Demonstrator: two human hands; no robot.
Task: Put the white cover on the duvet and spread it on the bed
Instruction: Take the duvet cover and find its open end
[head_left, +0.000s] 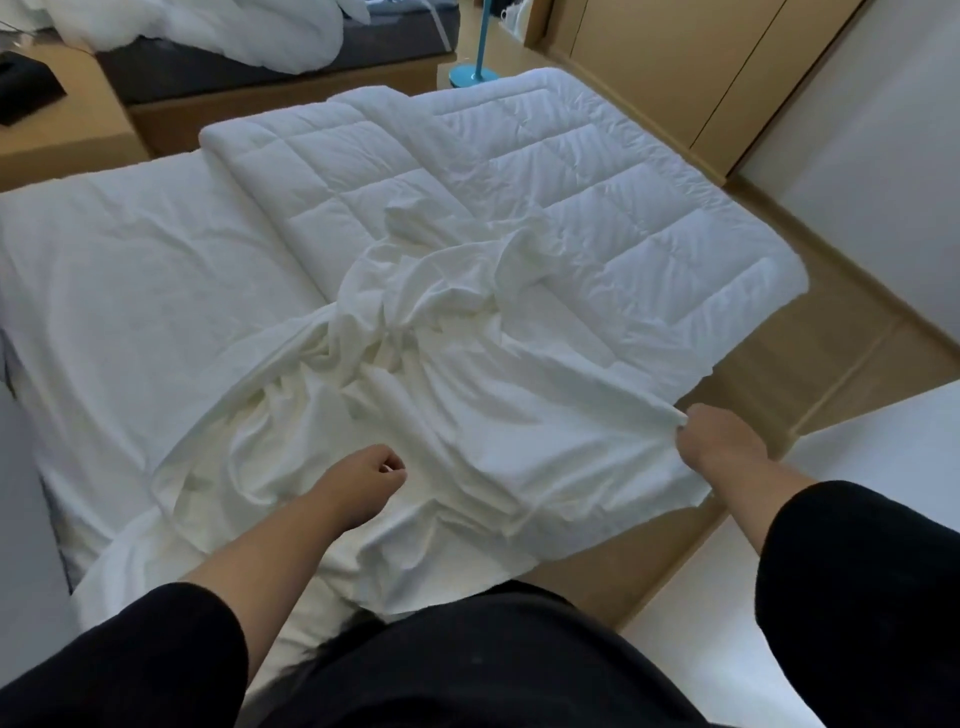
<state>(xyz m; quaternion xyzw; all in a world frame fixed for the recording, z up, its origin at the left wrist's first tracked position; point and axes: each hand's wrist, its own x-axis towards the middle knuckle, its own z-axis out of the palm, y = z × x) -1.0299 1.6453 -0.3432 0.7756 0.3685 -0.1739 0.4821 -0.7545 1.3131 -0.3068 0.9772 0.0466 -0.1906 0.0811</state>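
The cover (415, 395) lies in a rumpled heap across the near end of the bed (130, 291), its far folds riding up onto the quilted duvet (519, 171), which sits folded over itself on the right half and juts past the bed's right edge. The duvet is bare, so the covering has hardly begun. The risk from here, as I read it: the cover is bunched and twisted in the middle, and a hard tug on one corner could drag the whole wad sideways instead of opening it, or hide the opening altogether. That overhanging duvet could also slide off to the floor (779, 364) if the cloth catches it. Now the hands: the right hand (719, 441) is out to the right, fist tight around the cover's edge, pulling a taut ridge of fabric toward the bedside. The left hand (371, 475) hangs over the middle of the cover, fingers curled in a loose fist, and it seems to hold nothing, though a pinch of cloth can't be ruled out.
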